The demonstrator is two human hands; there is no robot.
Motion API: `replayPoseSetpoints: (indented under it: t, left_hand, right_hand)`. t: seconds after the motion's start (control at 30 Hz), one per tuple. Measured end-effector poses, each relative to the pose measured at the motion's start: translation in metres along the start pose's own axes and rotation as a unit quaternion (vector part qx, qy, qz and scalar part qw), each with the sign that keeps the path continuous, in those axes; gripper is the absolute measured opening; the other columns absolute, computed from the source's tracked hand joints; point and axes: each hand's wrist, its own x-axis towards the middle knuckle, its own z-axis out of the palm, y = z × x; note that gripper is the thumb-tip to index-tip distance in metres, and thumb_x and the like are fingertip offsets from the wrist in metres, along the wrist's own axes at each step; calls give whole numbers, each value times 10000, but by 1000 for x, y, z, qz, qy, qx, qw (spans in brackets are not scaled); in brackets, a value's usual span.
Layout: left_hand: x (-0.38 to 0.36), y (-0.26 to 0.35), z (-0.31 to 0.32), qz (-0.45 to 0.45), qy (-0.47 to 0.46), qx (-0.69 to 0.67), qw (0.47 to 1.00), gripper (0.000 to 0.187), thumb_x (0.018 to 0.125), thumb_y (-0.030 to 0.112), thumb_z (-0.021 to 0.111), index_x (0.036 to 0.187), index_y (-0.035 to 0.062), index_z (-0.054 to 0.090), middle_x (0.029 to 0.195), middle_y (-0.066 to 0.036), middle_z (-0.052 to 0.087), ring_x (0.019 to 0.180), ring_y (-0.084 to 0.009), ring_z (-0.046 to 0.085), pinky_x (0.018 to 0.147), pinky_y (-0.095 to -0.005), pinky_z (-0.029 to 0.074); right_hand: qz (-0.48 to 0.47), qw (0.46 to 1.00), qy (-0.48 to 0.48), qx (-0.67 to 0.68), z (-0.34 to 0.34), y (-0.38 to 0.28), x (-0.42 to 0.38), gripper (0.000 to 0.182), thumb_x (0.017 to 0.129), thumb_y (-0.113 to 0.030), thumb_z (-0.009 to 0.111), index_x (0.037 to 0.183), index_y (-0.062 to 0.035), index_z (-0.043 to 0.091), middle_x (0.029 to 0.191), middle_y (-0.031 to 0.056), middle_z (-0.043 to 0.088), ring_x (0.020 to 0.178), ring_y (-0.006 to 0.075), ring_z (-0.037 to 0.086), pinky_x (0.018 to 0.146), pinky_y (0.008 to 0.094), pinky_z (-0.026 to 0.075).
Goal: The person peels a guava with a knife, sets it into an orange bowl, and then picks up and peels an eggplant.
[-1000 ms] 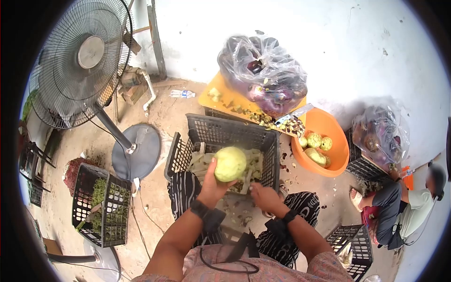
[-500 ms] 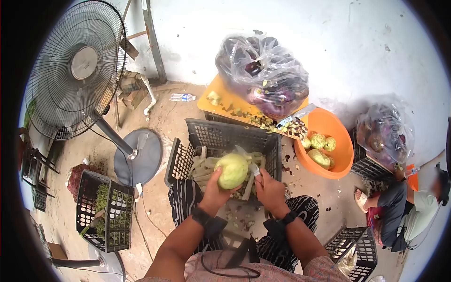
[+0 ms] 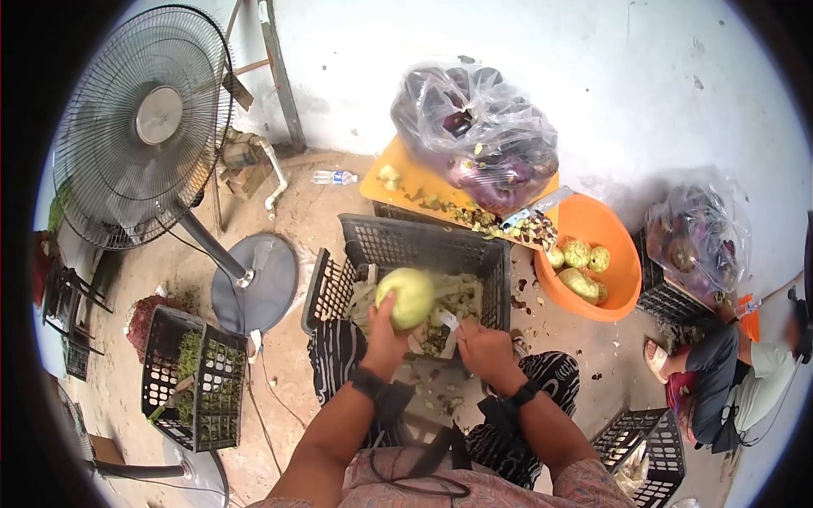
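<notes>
My left hand is closed around a pale green, peeled round eggplant, held above the black crate. Slightly blurred, the eggplant looks smooth and bare of dark skin. My right hand grips a knife by its handle, its light end pointing up and left. A gap separates the knife from the eggplant. Beneath both hands, long pale strips and peelings lie in the crate.
An orange bowl holds several peeled eggplants. Behind the crate, an orange board bears a clear bag of purple eggplants, peelings and a cleaver. A fan and a crate of greens stand left; a seated person is right.
The eggplant and my left hand have shifted left and slightly up. My right hand has lowered a little, and the knife has come away from the eggplant's side.
</notes>
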Motion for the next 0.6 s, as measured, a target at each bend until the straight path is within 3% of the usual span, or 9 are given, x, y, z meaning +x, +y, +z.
replayPoseSetpoints:
  t: [0.1,0.17,0.33,0.4,0.5,0.6]
  left_hand:
    - [-4,15,4,10,109,-108,988,476,887,488,474,1229,158,490,1147,-37,577,993,-233,572,713,-356,499]
    - [-3,16,-8,2,87,-134,987,484,879,498,476,1224,159,495,1151,-38,578,971,-226,570,695,-343,490]
    - [-5,15,-2,-36,-6,-154,987,516,862,495,479,1238,142,491,1167,-58,575,972,-223,563,681,-337,469]
    - [-12,15,5,-33,-19,-140,989,524,851,446,500,1268,130,471,1200,-76,559,1026,-253,559,743,-383,482]
    - [-16,13,5,-76,-151,-103,980,560,816,383,534,1306,126,443,1262,-97,523,1094,-306,538,852,-497,462]
    - [-13,10,3,-108,-169,-116,973,556,830,422,524,1307,149,443,1270,-94,518,1121,-298,518,884,-501,434]
  right_hand:
    - [18,999,17,43,-10,-5,-2,233,831,-153,593,1032,-45,547,741,137,629,647,312,625,553,404,485]
    - [156,982,47,95,-15,-7,-1,257,844,-140,578,1081,-51,530,744,135,632,654,326,622,567,399,491]
    - [85,981,99,146,-10,-9,-5,264,841,-144,580,1091,-72,534,787,122,638,664,335,620,580,405,489]
    - [58,981,95,157,-10,-11,-2,266,837,-166,588,1088,-95,538,812,111,642,672,330,621,583,417,480]
    - [-17,978,141,154,-7,-13,-3,289,819,-147,616,1086,-71,534,801,97,642,656,311,623,570,385,490]
    - [-14,981,125,148,-11,-14,-4,300,804,-146,640,1074,-60,543,791,87,642,642,291,624,557,364,496]
